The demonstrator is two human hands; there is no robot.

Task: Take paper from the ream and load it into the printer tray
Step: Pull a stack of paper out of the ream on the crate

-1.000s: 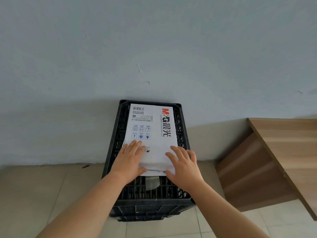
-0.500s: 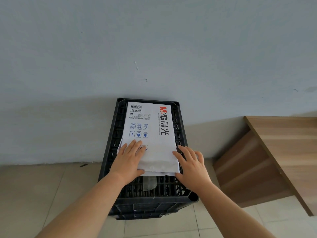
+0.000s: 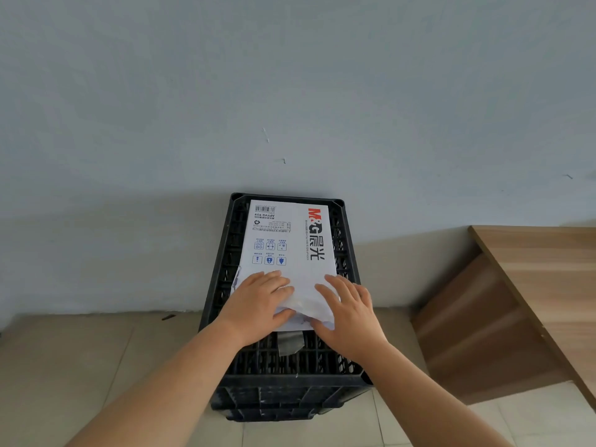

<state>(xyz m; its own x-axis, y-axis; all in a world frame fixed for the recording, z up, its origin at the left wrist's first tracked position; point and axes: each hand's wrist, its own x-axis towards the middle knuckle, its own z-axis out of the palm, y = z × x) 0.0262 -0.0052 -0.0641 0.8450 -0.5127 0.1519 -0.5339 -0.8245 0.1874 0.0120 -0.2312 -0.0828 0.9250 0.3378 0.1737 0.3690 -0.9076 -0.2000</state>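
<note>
ream point(image 3: 290, 240) lay flat on black crate point(image 3: 283, 375), long axis running away from me toward wall | my left hand point(image 3: 258, 301) and right hand point(image 3: 348, 311) pinched its crumpled near-end wrapper

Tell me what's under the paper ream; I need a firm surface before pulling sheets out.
The ream lies on a black crate. A grey scrap pokes out beneath its near end. Anything else under it is covered by the ream and both hands.
</note>
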